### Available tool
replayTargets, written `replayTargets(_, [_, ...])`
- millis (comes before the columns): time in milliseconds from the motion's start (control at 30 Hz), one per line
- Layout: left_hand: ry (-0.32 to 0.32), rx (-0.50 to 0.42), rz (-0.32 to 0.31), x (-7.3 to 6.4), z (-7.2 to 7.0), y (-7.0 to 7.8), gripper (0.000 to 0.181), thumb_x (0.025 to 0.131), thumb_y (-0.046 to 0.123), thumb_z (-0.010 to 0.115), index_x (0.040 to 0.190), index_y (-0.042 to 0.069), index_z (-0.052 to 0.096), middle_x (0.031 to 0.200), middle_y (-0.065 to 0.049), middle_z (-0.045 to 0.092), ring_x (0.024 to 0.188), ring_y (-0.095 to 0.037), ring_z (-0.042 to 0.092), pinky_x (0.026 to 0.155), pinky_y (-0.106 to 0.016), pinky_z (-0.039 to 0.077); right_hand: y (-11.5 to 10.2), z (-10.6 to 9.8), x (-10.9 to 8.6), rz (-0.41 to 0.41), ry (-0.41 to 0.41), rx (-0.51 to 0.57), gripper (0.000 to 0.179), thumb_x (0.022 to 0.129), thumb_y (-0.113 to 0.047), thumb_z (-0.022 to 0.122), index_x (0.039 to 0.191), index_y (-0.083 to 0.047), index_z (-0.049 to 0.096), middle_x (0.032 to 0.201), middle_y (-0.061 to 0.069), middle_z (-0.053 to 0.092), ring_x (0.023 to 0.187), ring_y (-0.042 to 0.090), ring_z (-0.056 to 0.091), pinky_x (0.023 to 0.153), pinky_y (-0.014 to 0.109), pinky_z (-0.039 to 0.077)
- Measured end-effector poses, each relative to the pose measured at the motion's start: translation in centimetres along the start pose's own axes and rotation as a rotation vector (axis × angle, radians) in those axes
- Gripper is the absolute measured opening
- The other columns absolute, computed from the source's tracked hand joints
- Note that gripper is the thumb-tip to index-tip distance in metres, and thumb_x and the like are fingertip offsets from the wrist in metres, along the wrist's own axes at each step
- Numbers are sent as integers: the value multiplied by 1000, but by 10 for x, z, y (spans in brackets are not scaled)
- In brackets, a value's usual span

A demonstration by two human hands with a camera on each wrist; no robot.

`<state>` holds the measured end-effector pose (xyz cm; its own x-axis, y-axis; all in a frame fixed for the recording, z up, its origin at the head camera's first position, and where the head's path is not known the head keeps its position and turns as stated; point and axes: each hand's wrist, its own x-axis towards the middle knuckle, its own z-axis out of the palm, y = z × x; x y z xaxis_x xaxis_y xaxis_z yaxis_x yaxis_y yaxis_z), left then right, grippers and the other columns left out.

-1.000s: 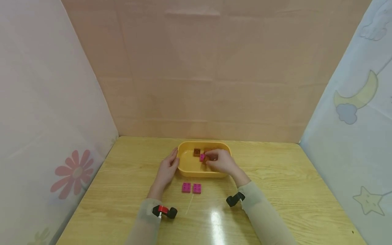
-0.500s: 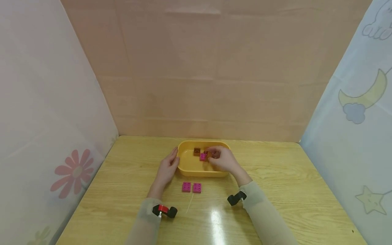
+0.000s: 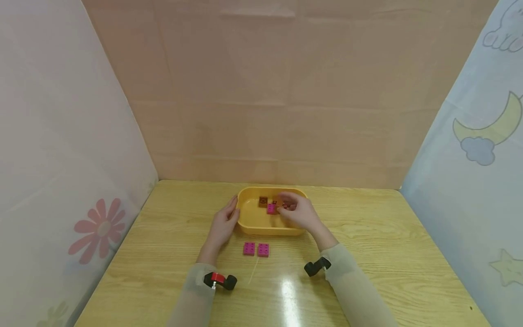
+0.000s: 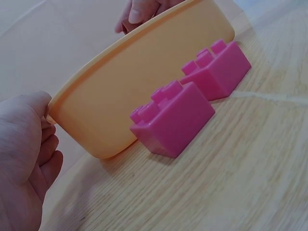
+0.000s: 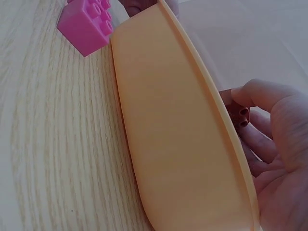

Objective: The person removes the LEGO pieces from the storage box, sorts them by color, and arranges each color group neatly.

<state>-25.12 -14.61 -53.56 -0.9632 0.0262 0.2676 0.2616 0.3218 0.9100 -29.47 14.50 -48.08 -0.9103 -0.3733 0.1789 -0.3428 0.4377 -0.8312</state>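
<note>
A yellow plastic tray (image 3: 269,231) stands on the table. My left hand (image 3: 223,223) grips its left end, the thumb at the rim in the left wrist view. Inside the tray, my right hand (image 3: 301,212) pinches a brown toy brick (image 5: 239,113) between thumb and fingers; its studs show in the right wrist view. Just left of those fingertips lies a small pink brick (image 3: 271,209), and another brown brick (image 3: 263,201) sits near the back wall. More brown pieces are partly hidden under the right hand.
Two pink studded bricks, a left one (image 3: 249,249) and a right one (image 3: 263,250), stand side by side on the wooden table (image 3: 171,227) in front of the tray. Cloth walls enclose the table at the back and both sides.
My right hand has moved slightly right, away from the small pink brick, and a brown brick now shows between its fingers. The left hand stays at the tray's end.
</note>
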Motion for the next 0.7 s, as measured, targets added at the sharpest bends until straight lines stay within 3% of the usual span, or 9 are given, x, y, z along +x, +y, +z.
replayTargets(267, [-4,6,-7,0,0,1,50,113,12,55,158,-3,43,169,-12,39,157,-29,35,130,-45,27,2,-2,-2,3,12,4,53,96,-16,82,145,-3,65,141,18,69,123,34,68,105,54,58])
replayTargets(500, [5,16,-14,1,1,1,50,113,14,56,158,-3,43,168,-10,40,156,-28,35,129,-44,27,-1,-1,-3,-6,-29,-78,46,93,-12,82,137,-2,70,129,10,74,117,30,70,100,49,61])
replayTargets(700, [0,18,-17,1,2,1,50,113,15,55,158,-3,43,169,-11,40,157,-28,35,130,-44,27,1,-2,-6,-7,-5,-61,39,93,-10,80,131,-5,73,125,8,75,115,29,70,99,47,62])
